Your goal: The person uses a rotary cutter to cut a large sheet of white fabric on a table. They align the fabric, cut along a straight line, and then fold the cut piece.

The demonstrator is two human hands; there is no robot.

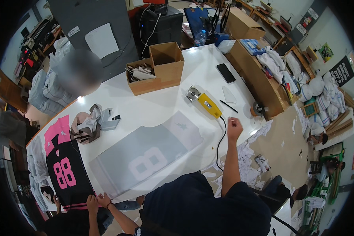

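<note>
My left hand (104, 200) pinches the lower-left corner of a pale translucent sheet (118, 183) with a printed design, lying on the white table. My right hand (234, 126) is raised near the table's right side, fingers curled, with nothing visible in them. Just beyond it are a yellow electric rotary cutter (208, 104) with a black cord, a dark pen (228, 106) and a small pale offcut (228, 94). Beside my left hand, a co-worker's hand (92, 203) touches a black and pink printed garment piece (72, 188).
Cardboard boxes (165, 74), a phone (225, 73) and a crumpled fabric pile (84, 128) sit on the table (196, 59). A long carton (263, 90) lines its right side. Paper scraps (249, 157) litter the floor. Another person (78, 70) is across the table; others are at the right.
</note>
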